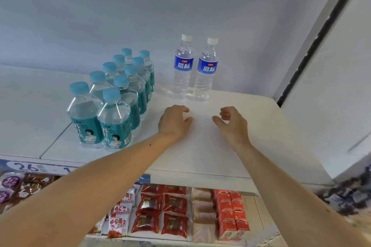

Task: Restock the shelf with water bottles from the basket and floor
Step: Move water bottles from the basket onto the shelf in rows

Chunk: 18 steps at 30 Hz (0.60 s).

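Note:
Two clear water bottles with blue labels and white caps stand upright side by side at the back of the white shelf [230, 146], the left one [183, 66] and the right one [206, 69]. My left hand [174, 121] hovers over the shelf just in front of them, fingers loosely curled, holding nothing. My right hand [232, 123] is beside it, also loosely curled and empty. Both hands are a short way from the bottles and do not touch them.
Several teal-capped soda water bottles [112, 96] stand in two rows at the left of the shelf. Below, a lower shelf holds red snack packets [160, 210] and small red cartons [230, 212]. A white side panel [331, 66] closes the shelf on the right.

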### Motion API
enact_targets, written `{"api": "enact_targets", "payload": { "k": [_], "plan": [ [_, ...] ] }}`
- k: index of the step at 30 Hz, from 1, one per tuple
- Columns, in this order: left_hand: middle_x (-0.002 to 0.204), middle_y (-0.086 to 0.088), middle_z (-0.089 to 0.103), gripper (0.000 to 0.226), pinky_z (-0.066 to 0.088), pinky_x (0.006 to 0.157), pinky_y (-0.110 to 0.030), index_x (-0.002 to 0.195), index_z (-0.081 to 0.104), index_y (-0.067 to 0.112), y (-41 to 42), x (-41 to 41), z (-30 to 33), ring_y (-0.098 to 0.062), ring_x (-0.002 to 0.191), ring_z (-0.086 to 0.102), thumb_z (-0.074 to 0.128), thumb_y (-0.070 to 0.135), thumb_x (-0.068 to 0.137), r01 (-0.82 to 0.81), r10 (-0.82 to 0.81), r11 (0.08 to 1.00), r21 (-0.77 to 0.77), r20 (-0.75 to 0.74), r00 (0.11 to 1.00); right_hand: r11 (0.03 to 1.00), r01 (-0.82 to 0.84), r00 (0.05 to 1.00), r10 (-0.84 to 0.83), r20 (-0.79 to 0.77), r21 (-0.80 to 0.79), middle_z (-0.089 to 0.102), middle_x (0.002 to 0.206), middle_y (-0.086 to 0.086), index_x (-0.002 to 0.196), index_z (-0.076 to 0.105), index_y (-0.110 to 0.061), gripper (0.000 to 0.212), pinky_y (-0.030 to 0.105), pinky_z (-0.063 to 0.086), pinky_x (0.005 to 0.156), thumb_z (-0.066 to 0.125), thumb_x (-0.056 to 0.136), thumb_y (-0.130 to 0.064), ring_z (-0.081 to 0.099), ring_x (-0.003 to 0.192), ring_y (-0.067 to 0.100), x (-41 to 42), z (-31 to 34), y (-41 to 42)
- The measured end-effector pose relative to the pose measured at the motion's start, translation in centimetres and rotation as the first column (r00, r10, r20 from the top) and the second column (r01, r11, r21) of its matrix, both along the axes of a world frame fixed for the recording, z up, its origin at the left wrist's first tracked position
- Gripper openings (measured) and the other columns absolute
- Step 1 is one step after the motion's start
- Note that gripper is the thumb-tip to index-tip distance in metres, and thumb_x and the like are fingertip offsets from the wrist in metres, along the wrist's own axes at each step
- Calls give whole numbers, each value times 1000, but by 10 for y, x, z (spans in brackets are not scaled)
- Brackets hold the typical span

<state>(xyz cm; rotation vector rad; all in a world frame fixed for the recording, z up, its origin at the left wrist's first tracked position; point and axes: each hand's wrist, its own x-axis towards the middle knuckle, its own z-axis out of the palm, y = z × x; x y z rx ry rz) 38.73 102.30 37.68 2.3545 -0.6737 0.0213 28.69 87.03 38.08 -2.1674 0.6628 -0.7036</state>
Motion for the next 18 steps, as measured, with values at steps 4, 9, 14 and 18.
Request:
{"api": "enact_targets", "payload": {
  "k": [4, 9, 14, 18],
  "plan": [
    [130, 0, 56, 34, 43, 96, -30, 121, 60, 23, 3, -32, 2, -19, 117, 52, 60, 32, 88, 52, -52, 997, -49, 9, 999, 1000, 8, 998, -7, 62, -10, 66, 104, -1, 108, 60, -13, 29, 35, 52, 88, 71, 82, -20, 64, 93, 15, -37, -3, 16],
    [128, 3, 58, 31, 38, 95, -24, 118, 61, 23, 3, -84, -3, -17, 118, 51, 61, 29, 87, 69, -71, 986, -152, -9, 997, 1000, 14, 990, -10, 139, -26, 66, 105, 0, 110, 60, -14, 23, 8, 46, 74, 65, 88, -18, 60, 87, 7, -88, -7, 27],
    [112, 3, 65, 24, 51, 88, -27, 107, 67, 17, 8, -148, -14, -9, 101, 60, 65, 15, 83, 61, -50, 896, -439, 37, 998, 999, 28, 961, -20, 275, -27, 65, 104, 0, 109, 60, -14, 19, 15, 49, 76, 59, 91, -16, 58, 87, 4, -146, -14, 39],
    [105, 3, 66, 19, 53, 76, -19, 101, 67, 16, 10, -195, -33, -4, 89, 62, 64, 11, 83, -3, 18, 831, -556, 22, 1000, 1000, -2, 942, 8, 335, -16, 63, 100, -2, 104, 59, -14, 15, 13, 47, 73, 58, 90, -15, 58, 86, 0, -192, -39, 45]
  ]
}}
